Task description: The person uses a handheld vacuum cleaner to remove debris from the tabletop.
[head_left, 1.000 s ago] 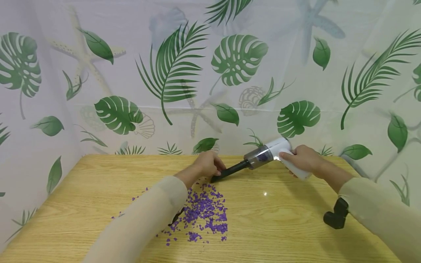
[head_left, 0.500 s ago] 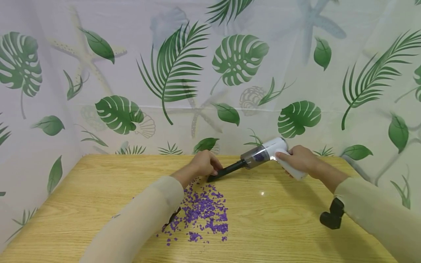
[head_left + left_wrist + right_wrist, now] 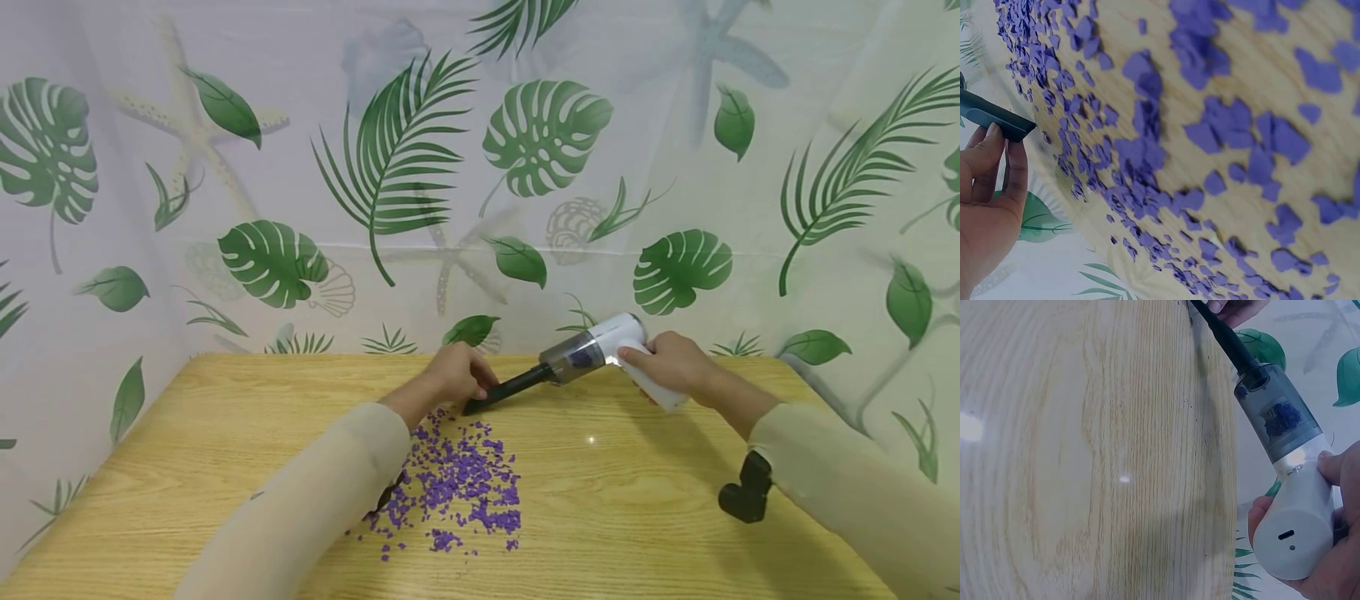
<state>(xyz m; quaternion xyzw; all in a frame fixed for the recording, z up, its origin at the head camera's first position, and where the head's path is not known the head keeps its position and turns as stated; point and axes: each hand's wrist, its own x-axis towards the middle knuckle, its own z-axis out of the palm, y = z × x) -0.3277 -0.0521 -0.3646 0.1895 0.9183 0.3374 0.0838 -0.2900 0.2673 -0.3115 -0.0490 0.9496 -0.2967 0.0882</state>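
My right hand (image 3: 678, 365) grips the white handle of a handheld vacuum cleaner (image 3: 621, 335). Its clear dust cup (image 3: 1280, 415) has purple scraps inside. The long black nozzle (image 3: 510, 389) slants down to the left, its tip at the tabletop by the far edge of the scraps. Near that tip, my left hand (image 3: 457, 373) pinches the nozzle between thumb and fingers, as the left wrist view shows. Purple paper scraps (image 3: 461, 475) lie scattered in front of the nozzle, densest in the middle; my left forearm hides some of them.
A wooden table (image 3: 637, 500) spreads below both arms. Behind it hangs a leaf-printed cloth (image 3: 420, 167), close to the table's back edge. A black wrist device (image 3: 747, 487) hangs under the right sleeve, and another, partly hidden, is under the left.
Both hands and the vacuum cleaner have slid a little to the left along the back of the table, the nozzle tip staying low. The grips look the same.
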